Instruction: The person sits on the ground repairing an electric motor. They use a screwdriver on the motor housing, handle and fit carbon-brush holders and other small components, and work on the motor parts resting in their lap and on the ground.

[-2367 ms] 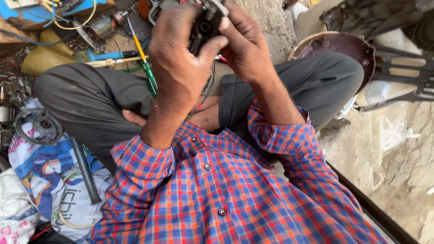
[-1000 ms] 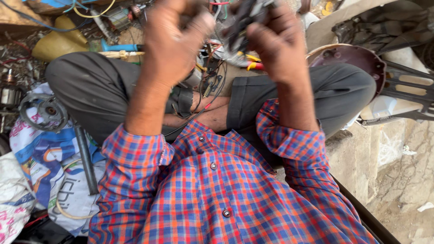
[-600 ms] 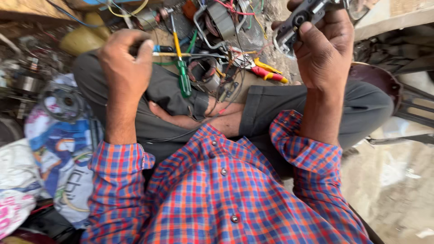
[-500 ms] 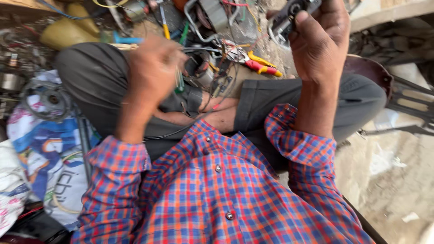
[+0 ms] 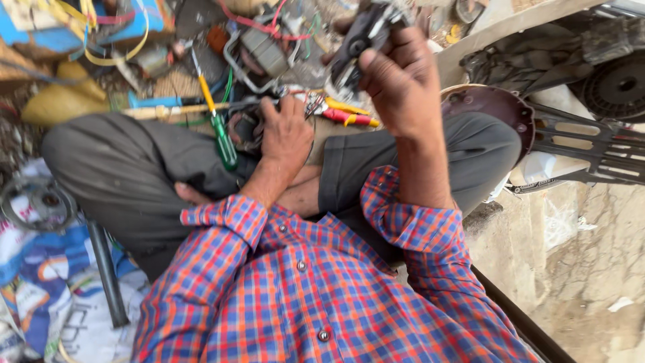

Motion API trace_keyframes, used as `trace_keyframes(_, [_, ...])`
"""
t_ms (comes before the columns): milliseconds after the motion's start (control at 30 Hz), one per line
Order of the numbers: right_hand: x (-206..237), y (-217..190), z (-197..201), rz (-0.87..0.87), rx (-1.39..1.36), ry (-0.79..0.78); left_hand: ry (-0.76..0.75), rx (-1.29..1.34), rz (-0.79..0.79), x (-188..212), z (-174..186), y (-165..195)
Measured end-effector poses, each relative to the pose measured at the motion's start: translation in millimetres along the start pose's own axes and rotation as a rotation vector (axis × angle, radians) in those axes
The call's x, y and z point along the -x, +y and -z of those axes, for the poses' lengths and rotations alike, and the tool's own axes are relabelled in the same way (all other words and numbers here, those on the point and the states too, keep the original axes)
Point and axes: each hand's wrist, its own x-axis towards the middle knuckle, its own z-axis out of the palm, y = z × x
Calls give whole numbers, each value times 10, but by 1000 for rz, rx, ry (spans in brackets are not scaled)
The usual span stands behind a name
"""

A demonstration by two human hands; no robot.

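I sit cross-legged in grey trousers and a red-and-blue checked shirt. My right hand [image 5: 402, 81] is raised and shut on a small dark metal part [image 5: 359, 42] held up in front of me. My left hand [image 5: 285, 134] is lowered between my knees, resting on a dark round part [image 5: 246, 129] among the tools; whether it grips it I cannot tell. A green-handled screwdriver [image 5: 222, 138] with a yellow shaft lies on my left thigh beside that hand. Red-and-yellow pliers [image 5: 346, 113] lie just beyond it.
Wires, scrap parts and a blue box [image 5: 144, 20] clutter the ground ahead. A dark red fan motor housing [image 5: 494, 107] and black fan grille [image 5: 598, 144] lie at the right. Printed sacks [image 5: 47, 282], a metal ring [image 5: 37, 202] and a black rod [image 5: 107, 275] lie at the left.
Both hands held the dark part together at first. My left hand let go and dropped down to the tools between my knees, while my right hand kept the part raised.
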Motion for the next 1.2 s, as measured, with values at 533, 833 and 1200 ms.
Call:
trace_keyframes(533, [-12, -248, -75, -72, 34, -27, 596, 1164, 209, -8, 1690, -582])
trace_keyframes(833, [90, -102, 41, -24, 152, 2, 447, 1479, 60, -457, 1777, -450])
trace_keyframes(1200, [78, -47, 87, -117, 111, -25, 556, 1128, -68, -424, 1861, -490])
